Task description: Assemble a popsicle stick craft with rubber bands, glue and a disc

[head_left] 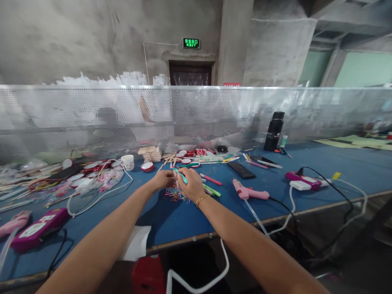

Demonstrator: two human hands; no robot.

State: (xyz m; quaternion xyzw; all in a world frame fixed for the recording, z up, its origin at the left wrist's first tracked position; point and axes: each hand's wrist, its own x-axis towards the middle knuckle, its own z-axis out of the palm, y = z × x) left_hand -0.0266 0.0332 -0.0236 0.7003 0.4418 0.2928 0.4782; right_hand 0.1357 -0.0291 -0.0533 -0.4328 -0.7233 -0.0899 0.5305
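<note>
Both my hands meet over the blue table, just above a small heap of coloured rubber bands. My right hand, with a gold bracelet at the wrist, pinches a teal stick between its fingers. My left hand is closed beside it, touching the same stick's far end or a thin wooden stick; which one I cannot tell. A red stick and a green stick lie right of my right hand.
A pink glue gun lies to the right, another magenta one with white cables beyond. A magenta device sits front left. Red-and-white round badges, a paper cup, a black remote and black flask stand before a perforated metal screen.
</note>
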